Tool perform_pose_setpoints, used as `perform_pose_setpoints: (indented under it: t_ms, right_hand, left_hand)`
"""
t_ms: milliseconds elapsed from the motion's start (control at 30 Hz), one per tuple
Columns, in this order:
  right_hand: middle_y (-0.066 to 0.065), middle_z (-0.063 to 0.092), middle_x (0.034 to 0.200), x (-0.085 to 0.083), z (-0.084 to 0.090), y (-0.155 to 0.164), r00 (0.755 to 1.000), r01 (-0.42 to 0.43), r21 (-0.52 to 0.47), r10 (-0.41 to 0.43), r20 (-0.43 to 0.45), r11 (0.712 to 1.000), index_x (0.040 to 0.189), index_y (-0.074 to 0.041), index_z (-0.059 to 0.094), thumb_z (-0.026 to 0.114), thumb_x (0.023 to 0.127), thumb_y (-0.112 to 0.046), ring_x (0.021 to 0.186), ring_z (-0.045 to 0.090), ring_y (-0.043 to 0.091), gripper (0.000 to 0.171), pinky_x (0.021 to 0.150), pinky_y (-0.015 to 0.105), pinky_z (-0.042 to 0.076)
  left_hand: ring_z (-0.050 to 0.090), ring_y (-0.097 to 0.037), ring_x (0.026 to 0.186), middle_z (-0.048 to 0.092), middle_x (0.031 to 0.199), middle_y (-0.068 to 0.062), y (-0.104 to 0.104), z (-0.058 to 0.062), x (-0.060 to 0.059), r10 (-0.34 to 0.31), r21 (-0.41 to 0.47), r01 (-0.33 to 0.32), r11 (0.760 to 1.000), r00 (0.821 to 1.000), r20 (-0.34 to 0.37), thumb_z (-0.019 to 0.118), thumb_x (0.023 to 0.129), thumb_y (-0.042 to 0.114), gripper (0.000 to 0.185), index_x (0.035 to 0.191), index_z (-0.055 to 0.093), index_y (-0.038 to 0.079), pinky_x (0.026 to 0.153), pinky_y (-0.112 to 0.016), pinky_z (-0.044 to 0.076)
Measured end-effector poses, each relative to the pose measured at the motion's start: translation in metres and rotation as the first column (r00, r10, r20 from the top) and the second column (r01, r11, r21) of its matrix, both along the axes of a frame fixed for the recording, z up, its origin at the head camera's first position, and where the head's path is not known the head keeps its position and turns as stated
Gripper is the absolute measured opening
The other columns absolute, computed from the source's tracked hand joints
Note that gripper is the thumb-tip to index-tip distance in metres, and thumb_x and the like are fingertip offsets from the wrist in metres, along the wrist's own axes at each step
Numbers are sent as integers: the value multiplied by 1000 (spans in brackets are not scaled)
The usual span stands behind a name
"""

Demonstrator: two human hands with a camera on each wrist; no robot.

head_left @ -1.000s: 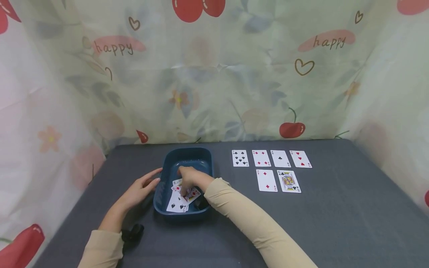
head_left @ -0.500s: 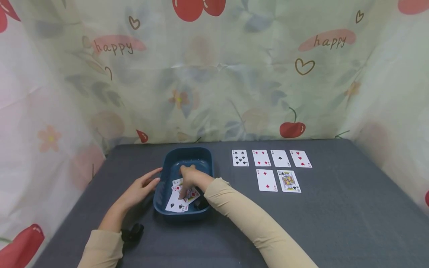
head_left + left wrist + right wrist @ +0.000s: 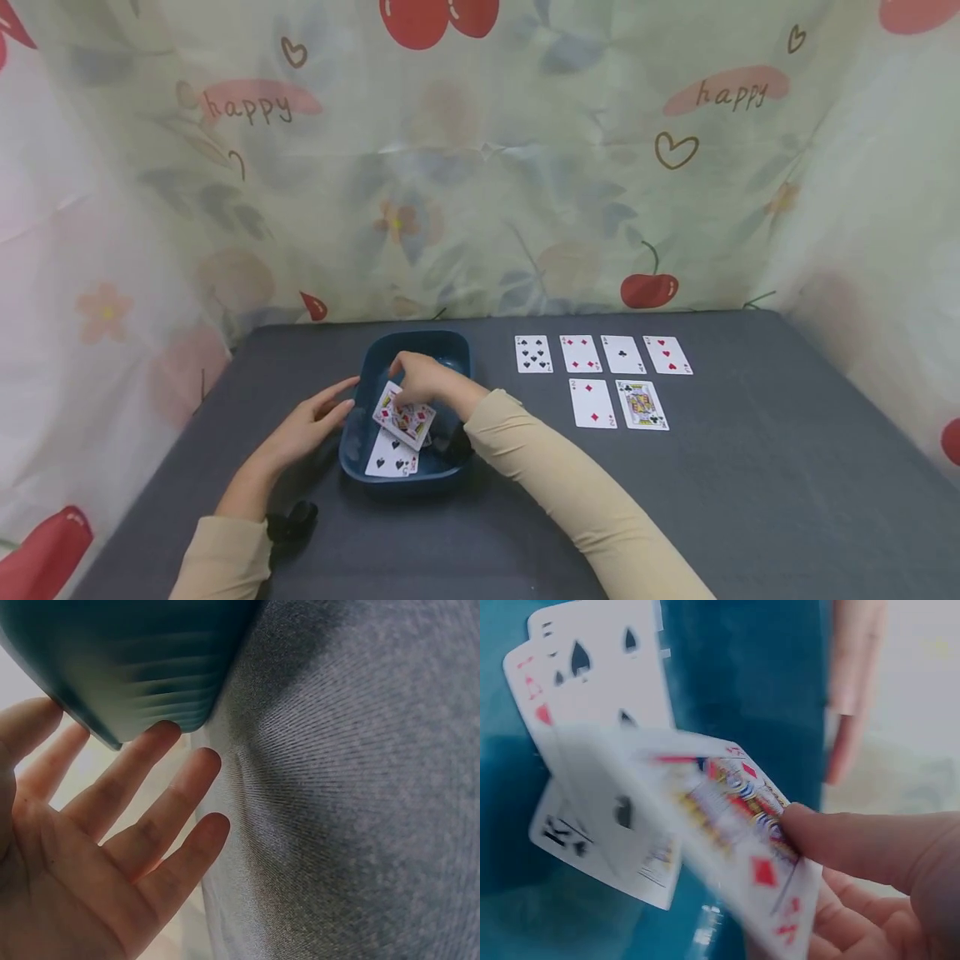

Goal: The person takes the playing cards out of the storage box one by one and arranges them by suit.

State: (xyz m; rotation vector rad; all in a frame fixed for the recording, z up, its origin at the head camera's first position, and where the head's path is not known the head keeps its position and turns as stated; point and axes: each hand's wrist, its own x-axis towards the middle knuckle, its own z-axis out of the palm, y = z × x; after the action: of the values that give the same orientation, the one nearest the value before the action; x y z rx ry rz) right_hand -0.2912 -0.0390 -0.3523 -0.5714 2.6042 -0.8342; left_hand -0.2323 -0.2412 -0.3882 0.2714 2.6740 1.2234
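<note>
My right hand [image 3: 423, 379] is inside the blue tray [image 3: 365, 404], pinching a face card of diamonds [image 3: 405, 423] by its edge between thumb and fingers. In the right wrist view that card [image 3: 739, 802] is tilted and blurred, lifted over the others. Beneath it lie a five of spades [image 3: 388, 458], a red card [image 3: 531, 684] mostly covered, and a black king [image 3: 559, 834]. My left hand [image 3: 311, 421] has its fingers spread at the tray's left side. Its fingertips are right at the outer wall [image 3: 150, 660] in the left wrist view.
Right of the tray, cards lie face up in two rows: seven of spades [image 3: 533, 355], four of diamonds [image 3: 581, 354], ace of clubs [image 3: 623, 357], three of hearts [image 3: 667, 356]; nearer, two of diamonds [image 3: 593, 404] and king of clubs [image 3: 642, 405]. Patterned curtain [image 3: 487, 208] encloses the grey table.
The right hand has taken hold of the diamond face card and raised it up and leftward off the pile. The left hand stays at the tray; the head view has shifted slightly.
</note>
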Motion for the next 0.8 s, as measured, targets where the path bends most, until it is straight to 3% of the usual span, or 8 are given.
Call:
perform_pose_setpoints:
  t_ms: [167,467,800]
  right_hand:
    - [11,64,93,2,14,16,999,6,-174,3,51,985,122,-7,50,69,83,-9,71,61,15,44,60,22,50]
    - [10,65,87,13,24,72,998,-15,-358,34,47,933,130,-8,43,65,85,-8,65,60,11,50,60,22,49]
    - [10,60,90,32,14,147,997,65,-450,-36,72,891,131,-8,41,64,86,-6,72,66,12,50,62,26,53]
  left_hand:
    - [57,-38,113,42,140,-27,0,0,-1,5,-30,-5,1000,1000,10,42,98,41,57,148,26,19,99,-59,39]
    - [59,-38,111,41,140,-29,-1,-2,0,10,-25,-11,1000,1000,-21,43,98,39,57,148,27,15,100,-57,40]
    - [56,-39,115,35,145,-27,3,-6,-3,35,-51,-35,998,999,14,42,97,45,61,149,23,18,101,-59,38]
